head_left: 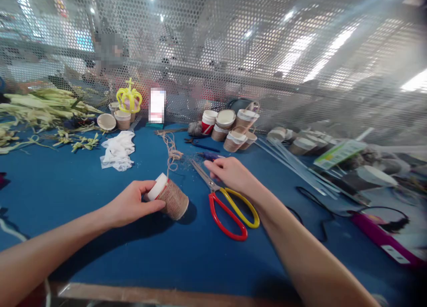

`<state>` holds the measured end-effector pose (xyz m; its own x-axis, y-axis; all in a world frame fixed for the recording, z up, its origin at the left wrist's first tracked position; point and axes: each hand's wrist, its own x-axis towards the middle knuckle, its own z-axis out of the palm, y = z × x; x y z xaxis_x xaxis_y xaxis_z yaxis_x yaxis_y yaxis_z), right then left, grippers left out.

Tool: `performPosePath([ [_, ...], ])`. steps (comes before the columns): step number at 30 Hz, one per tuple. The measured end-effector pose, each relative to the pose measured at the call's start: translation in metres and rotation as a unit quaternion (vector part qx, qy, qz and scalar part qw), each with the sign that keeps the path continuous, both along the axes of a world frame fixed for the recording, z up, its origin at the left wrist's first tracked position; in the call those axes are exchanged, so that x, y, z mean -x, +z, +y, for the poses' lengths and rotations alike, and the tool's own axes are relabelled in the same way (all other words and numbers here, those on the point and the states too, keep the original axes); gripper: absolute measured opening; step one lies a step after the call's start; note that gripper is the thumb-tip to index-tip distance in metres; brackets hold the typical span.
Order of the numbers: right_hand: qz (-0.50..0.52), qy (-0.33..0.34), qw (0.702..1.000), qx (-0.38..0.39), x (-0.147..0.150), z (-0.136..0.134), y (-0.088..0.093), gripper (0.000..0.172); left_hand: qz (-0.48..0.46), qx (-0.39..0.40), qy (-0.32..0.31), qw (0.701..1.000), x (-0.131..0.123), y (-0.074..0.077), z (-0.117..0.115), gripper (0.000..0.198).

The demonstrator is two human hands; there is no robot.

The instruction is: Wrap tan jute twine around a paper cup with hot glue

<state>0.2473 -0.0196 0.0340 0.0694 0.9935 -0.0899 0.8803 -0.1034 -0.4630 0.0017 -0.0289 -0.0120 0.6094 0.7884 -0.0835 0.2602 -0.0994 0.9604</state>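
Note:
My left hand (136,203) grips a white paper cup (172,199) wound with brown twine, tilted above the blue tabletop. A strand of twine (171,152) runs up from the cup to a loose tangle behind it. Scissors (213,187) with one red and one yellow handle lie on the table, blades pointing away to the left. Just over the scissors, by the blades, my right hand (230,172) has its fingers curled together. Whatever they may pinch is hidden. Behind that hand lies a dark blue tool (210,156), partly covered.
Twine-wrapped cups (233,140) stand at the back, beside a grey yarn ball (195,128). A crumpled white cloth (118,149), dry husks (43,107) and a yellow crown (129,98) are leftward. To the right lie clear glue sticks (300,169) and a purple power strip (383,238).

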Motion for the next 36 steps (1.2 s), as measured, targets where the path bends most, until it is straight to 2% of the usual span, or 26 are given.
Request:
performPosePath([
  [3, 0.097, 0.107, 0.988, 0.051, 0.022, -0.01, 0.005, 0.035, -0.007, 0.0, -0.029, 1.0, 0.0, 0.002, -0.003, 0.03],
  [6, 0.192, 0.182, 0.962, 0.069, 0.04, -0.01, -0.002, 0.028, -0.006, -0.001, -0.063, 0.998, 0.0, 0.005, -0.005, 0.027],
  [8, 0.276, 0.199, 0.938, 0.064, 0.052, -0.006, -0.008, 0.025, 0.003, -0.01, -0.085, 0.996, 0.0, 0.006, -0.007, 0.025],
  [10, 0.341, 0.185, 0.92, 0.055, 0.064, -0.002, -0.011, 0.019, 0.016, -0.021, -0.098, 0.995, 0.001, 0.006, -0.007, 0.022],
  [13, 0.379, 0.169, 0.909, 0.047, 0.079, 0.003, -0.009, 0.009, 0.029, -0.036, -0.099, 0.994, 0.001, 0.006, -0.006, 0.018],
  [16, 0.386, 0.172, 0.905, 0.041, 0.087, 0.006, -0.006, 0.006, 0.007, -0.04, -0.074, 0.996, -0.001, 0.004, -0.006, 0.016],
  [19, 0.378, 0.169, 0.909, 0.055, 0.09, 0.008, -0.007, 0.007, -0.009, -0.034, -0.033, 0.999, -0.002, 0.003, -0.009, 0.027],
  [22, 0.361, 0.161, 0.916, 0.075, 0.09, 0.012, -0.011, 0.007, 0.014, -0.048, -0.003, 0.999, -0.003, 0.006, -0.013, 0.033],
  [29, 0.294, 0.162, 0.94, 0.063, 0.082, 0.02, -0.018, 0.015, 0.07, -0.073, -0.01, 0.995, -0.003, 0.015, -0.014, 0.049],
  [32, 0.258, 0.127, 0.957, 0.041, 0.064, 0.017, -0.006, 0.02, 0.071, -0.058, 0.0, 0.996, -0.003, 0.011, -0.012, 0.047],
  [36, 0.203, 0.055, 0.978, 0.003, 0.021, 0.009, 0.024, 0.025, 0.046, -0.038, 0.01, 0.998, -0.003, 0.007, -0.01, 0.049],
])
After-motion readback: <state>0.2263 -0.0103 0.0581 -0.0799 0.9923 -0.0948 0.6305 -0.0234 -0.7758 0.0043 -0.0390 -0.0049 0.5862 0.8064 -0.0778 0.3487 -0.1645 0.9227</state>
